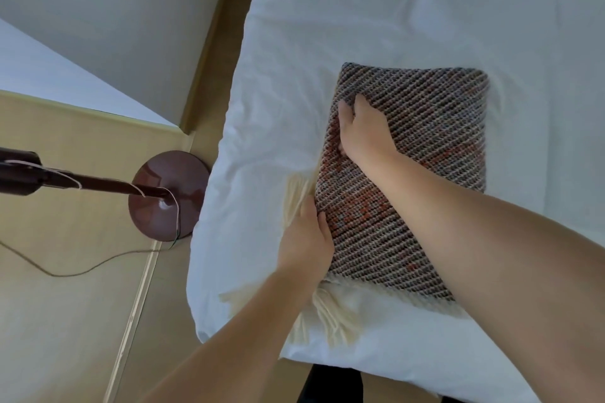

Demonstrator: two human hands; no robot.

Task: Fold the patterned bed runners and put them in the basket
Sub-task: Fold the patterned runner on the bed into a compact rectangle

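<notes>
The bed (327, 10) with its white sheet filled most of the view. On it, near the left edge and the near corner, lay the patterned bed runner (432, 141), folded into a thick rectangle. Both forearms reached forward from the bottom of the view. The right arm crossed over the runner diagonally, and the right hand (363, 131) lay on top with the fingers bent over the left side, grasping that edge. The left hand (306, 239) held the same side nearer to the person, thumb on top; its fingers seemed tucked under the fold, though they were hidden. A dark red lamp base (168, 196) stood on the floor beside the bed. A cream fringe (327, 321) spread out from the runner's near end.
</notes>
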